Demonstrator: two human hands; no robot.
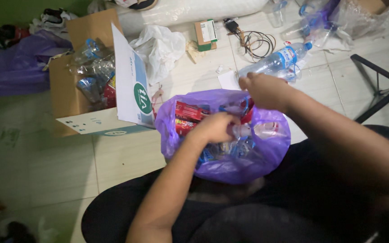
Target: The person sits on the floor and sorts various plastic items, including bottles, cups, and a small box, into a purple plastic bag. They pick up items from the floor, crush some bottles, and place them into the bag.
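A purple plastic bag [266, 155] rests in my lap, filled with crushed clear plastic bottles and red wrappers. My left hand [214, 127] reaches inside the bag, its fingers closed around a clear bottle [266, 129] among the others. My right hand [264, 91] pinches the far rim of the bag and holds it up. A clear plastic water bottle with a blue cap [278, 60] lies on the tiled floor just beyond my right hand.
An open cardboard box [86, 123] with more plastic bottles stands to the left. A white plastic bag [158, 47], a small carton [205, 33], a coil of black cable [257, 42] and more bottles [309, 22] lie on the floor. A black stand leg [379, 96] is at right.
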